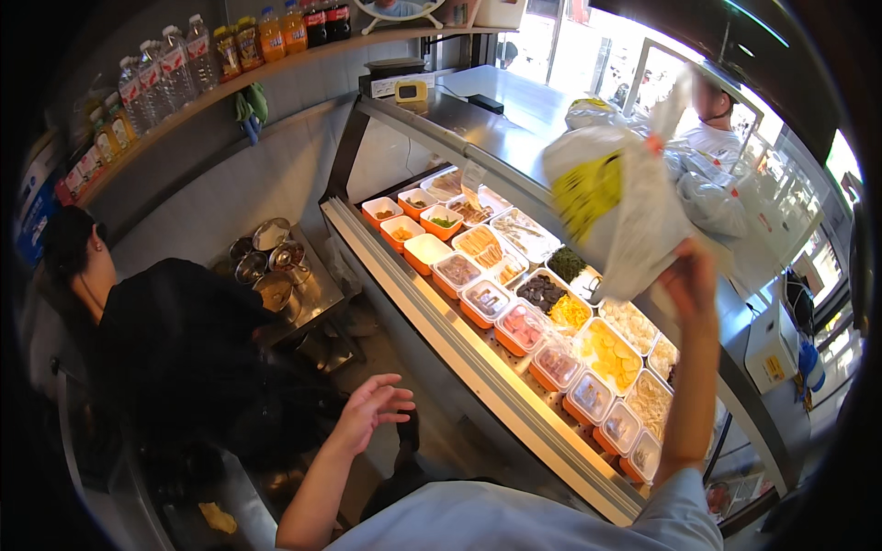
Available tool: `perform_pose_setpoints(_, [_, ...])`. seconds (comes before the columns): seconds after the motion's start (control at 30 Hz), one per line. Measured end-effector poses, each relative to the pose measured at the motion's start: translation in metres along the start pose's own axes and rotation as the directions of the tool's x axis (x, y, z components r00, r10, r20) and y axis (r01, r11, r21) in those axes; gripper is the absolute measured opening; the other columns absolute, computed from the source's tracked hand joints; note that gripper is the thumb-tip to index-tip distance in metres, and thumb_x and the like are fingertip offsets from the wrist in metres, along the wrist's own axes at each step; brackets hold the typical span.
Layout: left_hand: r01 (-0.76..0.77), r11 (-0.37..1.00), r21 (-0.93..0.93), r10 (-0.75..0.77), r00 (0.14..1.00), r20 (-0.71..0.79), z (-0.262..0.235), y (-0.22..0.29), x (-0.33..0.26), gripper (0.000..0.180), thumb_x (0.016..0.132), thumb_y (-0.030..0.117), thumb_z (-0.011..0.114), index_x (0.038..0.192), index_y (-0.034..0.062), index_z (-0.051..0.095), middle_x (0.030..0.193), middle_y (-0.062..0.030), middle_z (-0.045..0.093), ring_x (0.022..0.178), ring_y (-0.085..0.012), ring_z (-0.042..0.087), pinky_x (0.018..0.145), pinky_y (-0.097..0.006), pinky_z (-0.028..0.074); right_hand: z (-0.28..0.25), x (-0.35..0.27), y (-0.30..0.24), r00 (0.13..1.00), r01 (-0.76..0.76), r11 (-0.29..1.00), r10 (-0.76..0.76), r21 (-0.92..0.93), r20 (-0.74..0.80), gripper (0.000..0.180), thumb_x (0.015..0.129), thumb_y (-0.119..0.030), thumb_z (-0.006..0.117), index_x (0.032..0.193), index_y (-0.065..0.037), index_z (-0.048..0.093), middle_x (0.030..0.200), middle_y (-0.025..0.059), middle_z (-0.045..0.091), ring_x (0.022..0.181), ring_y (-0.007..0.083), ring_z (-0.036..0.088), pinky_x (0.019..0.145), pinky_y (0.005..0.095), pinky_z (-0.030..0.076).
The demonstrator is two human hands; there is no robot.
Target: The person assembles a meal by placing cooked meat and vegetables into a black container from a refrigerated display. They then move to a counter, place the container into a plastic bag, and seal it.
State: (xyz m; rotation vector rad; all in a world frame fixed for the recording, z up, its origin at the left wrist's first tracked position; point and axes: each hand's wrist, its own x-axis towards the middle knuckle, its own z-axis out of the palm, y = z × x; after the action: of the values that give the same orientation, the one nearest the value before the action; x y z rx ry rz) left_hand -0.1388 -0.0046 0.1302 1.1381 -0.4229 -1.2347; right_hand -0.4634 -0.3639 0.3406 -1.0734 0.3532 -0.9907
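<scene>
Left hand [372, 404] hangs free, fingers spread wide, holding nothing, low over the floor gap beside the food counter [478, 358]. Right hand [689, 280] is raised above the topping tubs [551, 331], pinched on the lower edge of a white plastic bag [616, 202] with a yellow patch; bag sits above and left of the grip, blurred. Person in black [175, 358] stands at left.

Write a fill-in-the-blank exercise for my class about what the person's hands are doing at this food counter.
1. The right hand lifts a white plastic ____ above the counter.
2. The left hand is open and holds ____.
3. The food containers have ____ bases.
4. Drink bottles stand on a wall ____.

Missing words: bag; nothing; orange; shelf
</scene>
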Motion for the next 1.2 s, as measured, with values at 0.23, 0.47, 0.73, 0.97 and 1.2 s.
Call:
perform_pose_setpoints(0.23, [-0.02,0.991,0.131,-0.005,0.983,0.185,-0.045,0.035,0.179,0.04,0.097,0.022,0.06,0.131,0.0033,0.05,0.126,-0.0134,0.058,0.117,-0.0221,0.057,0.098,-0.034,0.048,-0.113,0.183,-0.107,0.845,0.113,0.984,-0.167,-0.135,-0.509,0.039,0.081,-0.01,0.053,0.117,0.004,0.05,0.117,0.0232,0.055,0.113,0.0386,0.056,0.097,0.0567,0.051])
perform_pose_setpoints(0.47, [-0.506,0.603,0.616,0.362,0.862,0.354,0.036,0.131,0.43,0.107,0.074,0.047,0.083,0.151,0.0064,0.022,0.154,-0.0244,0.02,0.143,-0.0361,0.025,0.115,-0.047,0.029,-0.143,0.276,-0.099,0.64,0.289,0.955,-0.24,-0.061,-0.73,0.051,0.084,-0.007,0.046,0.135,0.003,0.044,0.141,0.0251,0.043,0.127,0.0493,0.044,0.1,0.0672,0.044])
perform_pose_setpoints(0.73, [-0.193,0.926,0.326,-0.102,0.701,0.706,0.029,0.152,0.457,0.045,0.087,0.025,0.072,0.124,0.0015,0.062,0.124,-0.016,0.064,0.103,-0.0231,0.067,0.099,-0.042,0.048,-0.168,0.307,-0.108,0.555,0.313,0.935,-0.325,-0.17,-0.766,0.048,0.088,-0.006,0.04,0.135,0.0,0.049,0.144,0.024,0.044,0.127,0.0503,0.046,0.097,0.0704,0.043])
perform_pose_setpoints(0.97, [0.219,0.958,0.185,-0.281,0.596,0.752,0.018,0.148,0.445,0.047,0.092,0.013,0.062,0.135,-0.0018,0.05,0.116,-0.0223,0.066,0.097,-0.0295,0.07,0.086,-0.043,0.057,-0.187,0.332,-0.117,0.558,0.3,0.931,-0.349,-0.208,-0.753,0.048,0.094,-0.011,0.04,0.141,-0.001,0.042,0.145,0.0235,0.04,0.129,0.0488,0.043,0.098,0.0689,0.043])
perform_pose_setpoints(1.2, [0.442,0.894,0.077,-0.332,0.535,0.777,0.019,0.143,0.449,0.056,0.092,0.01,0.054,0.144,-0.0038,0.039,0.119,-0.0294,0.062,0.102,-0.0382,0.067,0.088,-0.045,0.055,-0.185,0.356,-0.122,0.462,0.348,0.886,-0.447,-0.306,-0.766,0.046,0.092,-0.01,0.04,0.137,-0.006,0.049,0.142,0.0248,0.045,0.124,0.0514,0.048,0.093,0.0727,0.044])
